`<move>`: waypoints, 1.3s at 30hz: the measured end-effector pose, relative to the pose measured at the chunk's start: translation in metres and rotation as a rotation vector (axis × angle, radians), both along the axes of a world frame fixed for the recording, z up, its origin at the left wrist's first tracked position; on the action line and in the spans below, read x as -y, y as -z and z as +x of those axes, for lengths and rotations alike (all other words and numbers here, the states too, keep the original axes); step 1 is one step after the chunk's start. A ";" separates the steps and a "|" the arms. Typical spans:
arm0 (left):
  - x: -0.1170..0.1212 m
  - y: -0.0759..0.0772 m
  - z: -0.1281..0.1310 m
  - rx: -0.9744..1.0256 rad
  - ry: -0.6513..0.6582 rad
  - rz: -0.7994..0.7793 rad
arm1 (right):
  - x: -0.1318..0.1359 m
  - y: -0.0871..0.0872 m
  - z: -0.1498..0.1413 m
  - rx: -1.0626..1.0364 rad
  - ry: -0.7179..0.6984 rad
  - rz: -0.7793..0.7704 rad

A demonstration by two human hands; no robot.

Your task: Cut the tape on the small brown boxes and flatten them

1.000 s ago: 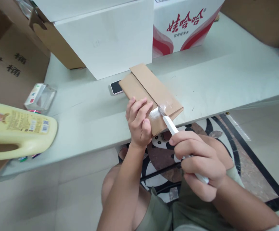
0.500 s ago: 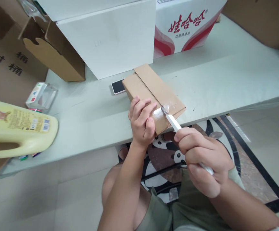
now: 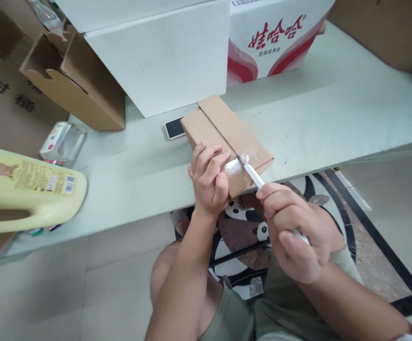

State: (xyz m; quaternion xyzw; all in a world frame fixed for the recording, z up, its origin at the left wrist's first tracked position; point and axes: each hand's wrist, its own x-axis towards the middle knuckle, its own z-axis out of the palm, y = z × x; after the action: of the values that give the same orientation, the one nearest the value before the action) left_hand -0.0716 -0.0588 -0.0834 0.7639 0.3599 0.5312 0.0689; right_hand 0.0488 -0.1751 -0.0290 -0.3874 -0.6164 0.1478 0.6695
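A small brown cardboard box (image 3: 223, 128) lies at the table's front edge, its near end sticking out a little past it. Clear tape (image 3: 235, 166) covers the seam between its flaps at that end. My left hand (image 3: 210, 177) grips the box from its left side, fingers bent over the top. In my right hand (image 3: 294, 227) is a white utility knife (image 3: 254, 175), its handle wrapped by the fingers. The blade's tip is at the taped seam, just right of my left fingers; how deep it sits I cannot tell.
Behind the box lies a phone (image 3: 174, 128), partly hidden by it. Large white cartons (image 3: 163, 61) and a red-and-white carton (image 3: 270, 47) stand at the back. On the left are an open brown box (image 3: 85, 90), a clear plastic container (image 3: 64, 141) and a yellow jug (image 3: 39, 189).
The knife and my right hand have shifted slightly up and left, bringing the blade tip a little farther along the seam. My left hand and the box stay nearly still.
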 end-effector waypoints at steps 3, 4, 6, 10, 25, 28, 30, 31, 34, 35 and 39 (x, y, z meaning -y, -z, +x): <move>0.001 0.000 0.000 0.009 0.015 -0.018 | 0.007 0.000 -0.004 -0.053 0.034 -0.009; 0.001 0.000 0.000 0.017 0.026 -0.019 | 0.009 0.000 -0.005 -0.078 0.046 -0.012; 0.000 0.000 0.000 0.037 0.043 -0.006 | 0.012 0.001 -0.007 -0.126 0.061 -0.011; -0.002 0.000 -0.001 0.050 0.075 0.029 | 0.009 0.005 -0.009 -0.159 0.067 0.014; -0.002 -0.001 -0.002 0.046 0.063 0.060 | 0.012 0.011 -0.003 -0.007 0.091 0.067; -0.003 -0.001 -0.002 0.053 0.066 0.067 | 0.017 0.008 -0.005 0.026 0.093 0.030; -0.004 0.000 -0.003 0.054 0.066 0.075 | 0.020 0.007 -0.006 0.064 0.090 0.013; -0.004 0.000 -0.003 0.049 0.065 0.080 | 0.021 0.007 -0.007 0.088 0.088 0.006; -0.005 0.000 -0.004 0.040 0.063 0.089 | 0.022 0.009 -0.009 0.134 0.077 0.006; -0.005 0.000 -0.004 0.043 0.065 0.087 | 0.022 0.011 -0.009 0.133 0.076 0.011; -0.006 0.000 -0.004 0.066 0.085 0.083 | 0.029 0.024 -0.007 0.105 0.104 0.011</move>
State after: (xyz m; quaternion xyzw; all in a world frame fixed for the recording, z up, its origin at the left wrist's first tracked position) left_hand -0.0758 -0.0533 -0.0839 0.7629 0.3023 0.5670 0.0715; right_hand 0.0417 -0.2044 -0.0527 -0.4224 -0.6305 0.0886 0.6451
